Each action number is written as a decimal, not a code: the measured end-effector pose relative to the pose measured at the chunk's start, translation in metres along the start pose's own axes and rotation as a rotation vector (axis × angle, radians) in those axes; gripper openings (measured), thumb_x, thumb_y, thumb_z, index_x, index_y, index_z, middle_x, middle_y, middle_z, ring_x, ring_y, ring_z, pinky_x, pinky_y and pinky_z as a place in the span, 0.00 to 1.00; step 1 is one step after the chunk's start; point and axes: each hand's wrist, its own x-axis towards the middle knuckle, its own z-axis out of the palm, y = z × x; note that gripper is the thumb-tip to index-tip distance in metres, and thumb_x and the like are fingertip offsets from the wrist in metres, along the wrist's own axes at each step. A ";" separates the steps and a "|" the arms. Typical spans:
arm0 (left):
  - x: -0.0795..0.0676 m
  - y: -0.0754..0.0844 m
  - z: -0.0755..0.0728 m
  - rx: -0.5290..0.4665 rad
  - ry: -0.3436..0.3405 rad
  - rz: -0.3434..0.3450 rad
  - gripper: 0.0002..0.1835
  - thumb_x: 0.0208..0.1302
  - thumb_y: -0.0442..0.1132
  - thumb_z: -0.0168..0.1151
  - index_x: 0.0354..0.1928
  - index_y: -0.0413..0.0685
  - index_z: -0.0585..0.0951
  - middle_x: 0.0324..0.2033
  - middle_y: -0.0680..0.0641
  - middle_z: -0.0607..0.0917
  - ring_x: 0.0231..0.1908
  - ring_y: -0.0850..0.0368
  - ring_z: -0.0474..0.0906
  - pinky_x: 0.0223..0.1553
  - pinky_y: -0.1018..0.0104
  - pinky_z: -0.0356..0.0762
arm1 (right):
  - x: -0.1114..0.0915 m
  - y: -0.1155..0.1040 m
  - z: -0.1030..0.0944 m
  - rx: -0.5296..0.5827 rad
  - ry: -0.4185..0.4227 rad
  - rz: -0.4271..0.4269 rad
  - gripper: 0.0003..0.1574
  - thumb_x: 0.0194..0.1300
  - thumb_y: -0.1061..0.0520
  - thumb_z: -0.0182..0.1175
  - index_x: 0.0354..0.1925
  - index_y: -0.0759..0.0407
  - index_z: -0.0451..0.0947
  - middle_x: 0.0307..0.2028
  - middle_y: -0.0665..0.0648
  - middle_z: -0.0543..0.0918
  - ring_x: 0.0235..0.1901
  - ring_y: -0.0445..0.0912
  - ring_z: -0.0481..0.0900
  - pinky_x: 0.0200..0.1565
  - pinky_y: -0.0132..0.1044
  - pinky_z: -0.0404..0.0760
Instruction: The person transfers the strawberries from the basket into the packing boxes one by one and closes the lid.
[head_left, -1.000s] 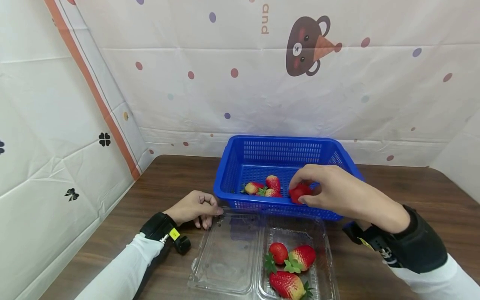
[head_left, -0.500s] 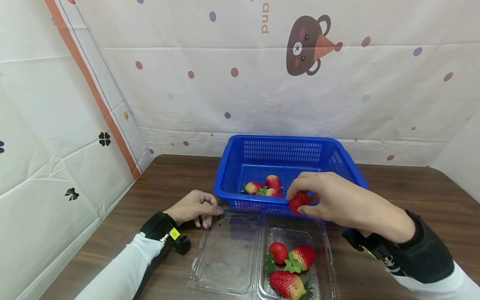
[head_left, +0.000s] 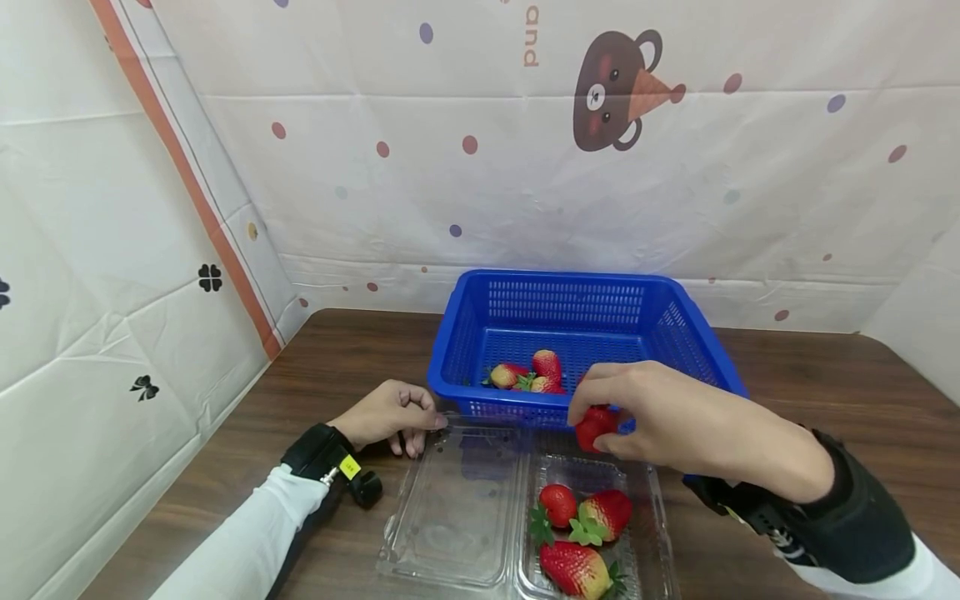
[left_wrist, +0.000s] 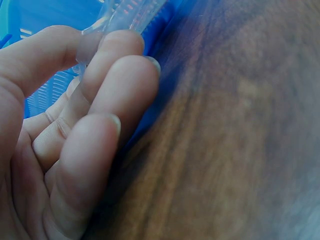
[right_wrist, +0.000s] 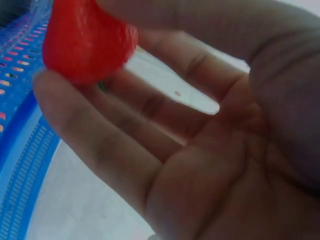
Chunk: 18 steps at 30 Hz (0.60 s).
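My right hand (head_left: 637, 412) pinches a red strawberry (head_left: 595, 429) between thumb and fingers, just in front of the blue basket (head_left: 555, 402) and over the far end of the clear plastic box. In the right wrist view the strawberry (right_wrist: 87, 42) sits at the fingertips. With thumb and index finger, my left hand (head_left: 393, 417) holds the far left corner of the open clear clamshell box (head_left: 457, 508); the left wrist view shows the clear plastic edge (left_wrist: 92, 45) between those fingers. In the box's right half lie three strawberries (head_left: 573, 569) with green leaves.
Several strawberries (head_left: 547, 364) lie in the front left part of the blue basket, which stands behind the box. A brown wooden table (head_left: 360, 350) bears everything. Behind it hangs a white printed sheet (head_left: 360, 200).
My right hand has moved the strawberry out of the basket, over its front rim and toward the box. The left hand has stayed at the box corner.
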 end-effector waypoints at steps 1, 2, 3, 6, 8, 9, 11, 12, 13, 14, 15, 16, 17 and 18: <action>0.000 0.000 0.000 0.000 0.000 0.001 0.16 0.60 0.49 0.67 0.31 0.42 0.79 0.16 0.45 0.83 0.15 0.54 0.78 0.13 0.70 0.75 | 0.000 -0.001 0.000 0.008 -0.013 -0.003 0.20 0.54 0.62 0.71 0.42 0.42 0.78 0.40 0.43 0.78 0.36 0.36 0.76 0.35 0.33 0.84; 0.000 0.000 0.000 -0.001 0.000 0.001 0.16 0.60 0.49 0.67 0.31 0.42 0.79 0.16 0.45 0.83 0.15 0.54 0.78 0.13 0.70 0.75 | 0.000 -0.001 0.000 0.016 -0.025 -0.005 0.21 0.54 0.62 0.71 0.42 0.42 0.78 0.39 0.43 0.78 0.36 0.36 0.76 0.35 0.33 0.84; 0.000 0.000 0.000 -0.001 0.000 0.002 0.16 0.60 0.49 0.67 0.31 0.42 0.79 0.16 0.45 0.83 0.15 0.54 0.78 0.13 0.70 0.75 | 0.000 -0.002 0.001 0.023 -0.038 -0.008 0.21 0.54 0.62 0.71 0.42 0.42 0.78 0.38 0.43 0.78 0.36 0.36 0.76 0.35 0.32 0.84; 0.000 0.000 0.000 0.000 0.000 -0.001 0.16 0.60 0.49 0.67 0.31 0.43 0.79 0.15 0.45 0.83 0.15 0.54 0.78 0.13 0.70 0.75 | 0.000 -0.002 0.002 0.046 -0.070 -0.018 0.21 0.54 0.62 0.71 0.42 0.41 0.78 0.37 0.42 0.78 0.36 0.36 0.76 0.35 0.31 0.84; 0.000 0.000 0.000 -0.001 0.001 -0.003 0.16 0.60 0.49 0.67 0.31 0.43 0.79 0.15 0.45 0.83 0.15 0.54 0.78 0.13 0.71 0.75 | 0.001 -0.002 0.003 0.064 -0.080 -0.023 0.21 0.55 0.63 0.70 0.43 0.41 0.78 0.37 0.42 0.78 0.36 0.36 0.75 0.36 0.31 0.84; 0.000 0.000 0.000 -0.001 0.001 -0.003 0.16 0.60 0.49 0.67 0.31 0.43 0.79 0.15 0.45 0.83 0.15 0.54 0.78 0.13 0.71 0.75 | 0.001 -0.002 0.004 0.071 -0.084 -0.025 0.21 0.55 0.63 0.70 0.42 0.41 0.78 0.37 0.42 0.79 0.36 0.36 0.75 0.36 0.32 0.84; 0.000 0.000 0.000 -0.003 0.000 -0.002 0.16 0.60 0.49 0.67 0.31 0.43 0.79 0.15 0.45 0.83 0.15 0.55 0.78 0.13 0.71 0.75 | 0.002 -0.002 0.005 0.088 -0.091 -0.031 0.21 0.55 0.63 0.69 0.42 0.41 0.78 0.37 0.42 0.78 0.36 0.36 0.75 0.35 0.32 0.83; 0.000 0.000 0.000 -0.004 0.000 -0.002 0.16 0.61 0.49 0.67 0.31 0.42 0.79 0.15 0.45 0.83 0.15 0.55 0.78 0.13 0.71 0.75 | 0.002 -0.002 0.006 0.093 -0.096 -0.033 0.20 0.56 0.63 0.69 0.42 0.41 0.78 0.37 0.42 0.78 0.35 0.36 0.74 0.35 0.32 0.83; 0.000 0.000 0.000 -0.006 -0.001 -0.001 0.16 0.61 0.49 0.67 0.31 0.42 0.79 0.15 0.45 0.83 0.15 0.55 0.78 0.13 0.71 0.75 | 0.003 -0.002 0.007 0.094 -0.101 -0.037 0.20 0.56 0.63 0.69 0.41 0.41 0.78 0.36 0.41 0.78 0.35 0.36 0.74 0.34 0.32 0.82; 0.000 0.000 0.000 -0.007 -0.001 -0.001 0.15 0.61 0.49 0.67 0.31 0.42 0.79 0.15 0.45 0.83 0.15 0.55 0.78 0.13 0.71 0.75 | 0.003 -0.002 0.007 0.093 -0.104 -0.042 0.20 0.56 0.63 0.69 0.41 0.40 0.78 0.36 0.41 0.78 0.35 0.36 0.74 0.34 0.32 0.82; 0.000 0.001 0.000 -0.008 -0.002 -0.001 0.15 0.61 0.49 0.67 0.31 0.42 0.79 0.15 0.45 0.83 0.15 0.55 0.78 0.13 0.71 0.75 | 0.004 -0.002 0.008 0.092 -0.110 -0.046 0.20 0.56 0.63 0.69 0.41 0.40 0.78 0.35 0.41 0.78 0.35 0.36 0.74 0.34 0.32 0.82; 0.000 0.001 0.000 -0.009 -0.002 0.000 0.15 0.61 0.49 0.67 0.31 0.42 0.79 0.15 0.45 0.83 0.15 0.55 0.78 0.13 0.71 0.75 | 0.004 -0.002 0.009 0.091 -0.115 -0.049 0.20 0.56 0.63 0.69 0.40 0.40 0.78 0.35 0.40 0.78 0.35 0.36 0.74 0.34 0.32 0.82; 0.000 0.001 0.000 -0.010 -0.002 0.000 0.15 0.61 0.49 0.67 0.31 0.42 0.79 0.16 0.45 0.83 0.15 0.55 0.78 0.13 0.71 0.75 | 0.004 -0.002 0.010 0.089 -0.121 -0.052 0.20 0.56 0.63 0.69 0.40 0.40 0.78 0.35 0.40 0.78 0.35 0.36 0.73 0.34 0.32 0.82; 0.000 0.001 0.000 -0.010 -0.003 0.001 0.15 0.61 0.49 0.67 0.31 0.42 0.79 0.16 0.45 0.83 0.15 0.55 0.78 0.13 0.71 0.75 | 0.005 -0.001 0.010 0.090 -0.128 -0.052 0.20 0.56 0.64 0.69 0.40 0.40 0.78 0.35 0.40 0.78 0.35 0.36 0.73 0.34 0.32 0.82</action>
